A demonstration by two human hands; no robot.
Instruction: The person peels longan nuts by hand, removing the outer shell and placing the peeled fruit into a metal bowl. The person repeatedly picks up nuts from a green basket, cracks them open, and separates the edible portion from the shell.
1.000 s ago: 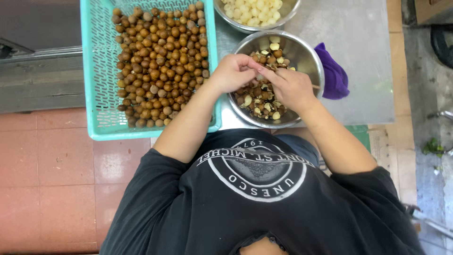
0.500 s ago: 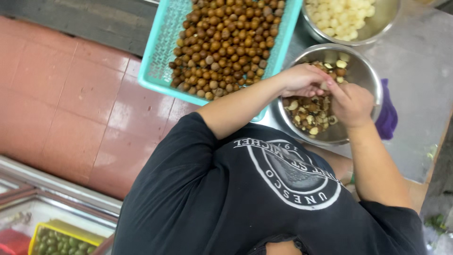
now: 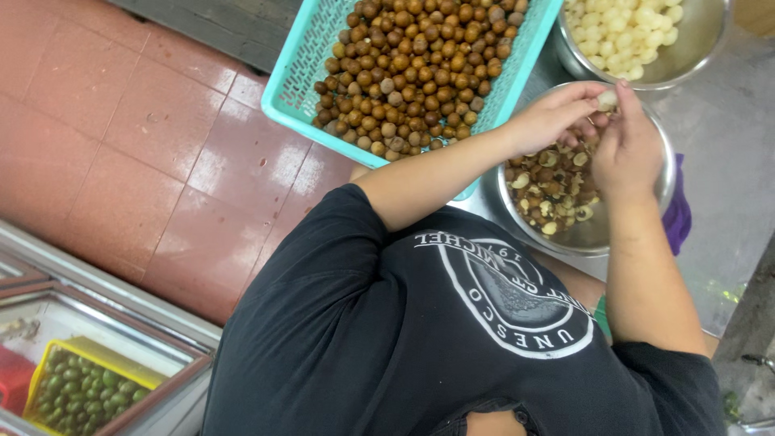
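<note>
Steel bowl (image 3: 517,218) of shells sits beneath both hands, the left hand (image 3: 549,117) and right hand (image 3: 626,149) pinching one pale peeled nut (image 3: 607,99); peeling over it should catch fragments.

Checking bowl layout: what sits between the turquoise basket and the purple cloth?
The steel bowl of shells, with both hands over it, per the head view.

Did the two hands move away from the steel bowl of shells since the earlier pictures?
No. Both the left hand and right hand stay over the shell bowl; only the camera view shifted.
</note>
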